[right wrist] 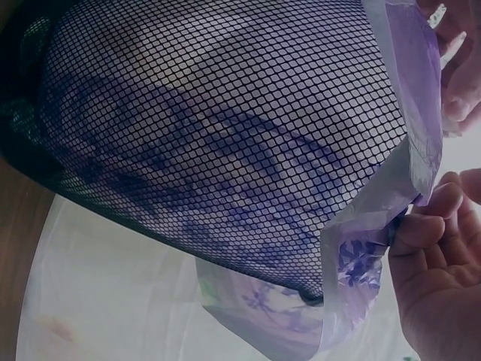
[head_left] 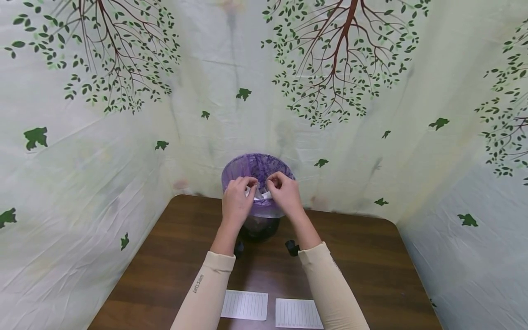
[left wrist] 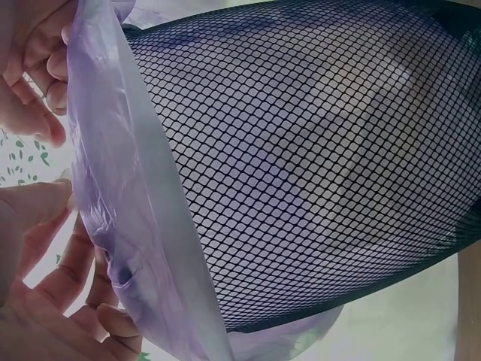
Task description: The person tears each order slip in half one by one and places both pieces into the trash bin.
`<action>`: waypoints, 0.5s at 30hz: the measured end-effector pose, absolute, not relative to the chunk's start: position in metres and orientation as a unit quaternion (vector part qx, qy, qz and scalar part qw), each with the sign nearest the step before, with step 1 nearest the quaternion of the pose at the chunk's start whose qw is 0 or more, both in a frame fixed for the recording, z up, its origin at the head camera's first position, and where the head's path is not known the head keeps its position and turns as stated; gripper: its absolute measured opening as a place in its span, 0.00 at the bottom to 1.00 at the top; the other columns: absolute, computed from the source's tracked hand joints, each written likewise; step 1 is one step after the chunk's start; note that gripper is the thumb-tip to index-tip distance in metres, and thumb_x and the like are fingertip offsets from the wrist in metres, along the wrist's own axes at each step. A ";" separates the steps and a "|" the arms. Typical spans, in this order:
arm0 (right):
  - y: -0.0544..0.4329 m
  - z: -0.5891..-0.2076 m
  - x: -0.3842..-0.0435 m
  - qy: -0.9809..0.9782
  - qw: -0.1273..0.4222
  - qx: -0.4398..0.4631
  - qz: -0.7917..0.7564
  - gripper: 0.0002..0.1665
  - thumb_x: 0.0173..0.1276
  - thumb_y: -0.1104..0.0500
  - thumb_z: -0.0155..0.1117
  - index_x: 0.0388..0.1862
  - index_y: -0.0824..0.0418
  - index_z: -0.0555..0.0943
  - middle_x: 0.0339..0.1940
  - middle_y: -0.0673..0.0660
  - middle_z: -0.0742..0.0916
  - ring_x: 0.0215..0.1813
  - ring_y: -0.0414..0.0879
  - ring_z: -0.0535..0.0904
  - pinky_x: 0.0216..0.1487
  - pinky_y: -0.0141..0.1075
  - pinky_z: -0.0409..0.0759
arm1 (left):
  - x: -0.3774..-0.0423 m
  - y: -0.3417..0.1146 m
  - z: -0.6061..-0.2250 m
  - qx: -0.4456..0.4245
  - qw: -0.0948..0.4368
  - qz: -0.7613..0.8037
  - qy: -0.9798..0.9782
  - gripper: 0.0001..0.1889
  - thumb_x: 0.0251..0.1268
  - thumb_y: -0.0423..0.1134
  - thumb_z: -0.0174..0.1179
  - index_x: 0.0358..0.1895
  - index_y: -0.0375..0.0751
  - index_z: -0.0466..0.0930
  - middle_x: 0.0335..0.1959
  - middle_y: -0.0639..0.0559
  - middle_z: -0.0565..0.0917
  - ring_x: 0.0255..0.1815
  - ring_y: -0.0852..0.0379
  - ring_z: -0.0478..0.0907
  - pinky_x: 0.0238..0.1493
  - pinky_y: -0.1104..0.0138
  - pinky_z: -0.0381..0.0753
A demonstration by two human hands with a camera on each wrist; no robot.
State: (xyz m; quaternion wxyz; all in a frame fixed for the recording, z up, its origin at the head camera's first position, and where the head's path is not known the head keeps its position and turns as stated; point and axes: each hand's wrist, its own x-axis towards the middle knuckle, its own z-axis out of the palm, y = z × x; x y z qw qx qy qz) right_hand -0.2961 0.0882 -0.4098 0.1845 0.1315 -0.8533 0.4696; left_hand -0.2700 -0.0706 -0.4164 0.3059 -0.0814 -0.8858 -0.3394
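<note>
Left hand (head_left: 237,201) and right hand (head_left: 285,195) side by side at near rim of mesh bin (head_left: 259,227), fingers curled, pinching small white paper scrap (head_left: 261,195) between them above purple bag liner (head_left: 256,167). Wrist views: left fingers (left wrist: 45,113) and right fingers (right wrist: 421,229) bent against liner's folded-over edge (left wrist: 143,226); black mesh wall (right wrist: 225,135) fills frame. Bin stands at table's far edge (head_left: 350,217), about centre, against tree-print cloth (head_left: 123,91). Two lined paper sheets (head_left: 244,305), (head_left: 298,313) lie at near edge, between forearms.
</note>
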 end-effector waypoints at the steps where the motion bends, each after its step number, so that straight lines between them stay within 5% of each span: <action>1: 0.088 -0.410 -0.296 -0.852 0.186 0.132 0.471 0.06 0.76 0.58 0.65 0.43 0.58 0.87 0.28 0.55 0.87 0.28 0.45 0.77 0.34 0.35 0.75 | -0.270 -0.070 -0.416 -0.081 0.304 -0.340 -0.886 0.07 0.73 0.37 0.68 0.50 0.44 0.90 0.42 0.46 0.90 0.45 0.43 0.82 0.49 0.51 0.83; 15: 0.094 -0.410 -0.274 -0.817 0.210 0.122 0.523 0.07 0.77 0.58 0.65 0.40 0.59 0.86 0.26 0.54 0.83 0.27 0.44 0.72 0.30 0.32 0.70 | -0.254 -0.073 -0.414 -0.084 0.315 -0.344 -0.881 0.08 0.73 0.37 0.68 0.50 0.45 0.90 0.41 0.47 0.90 0.43 0.45 0.82 0.46 0.52 0.82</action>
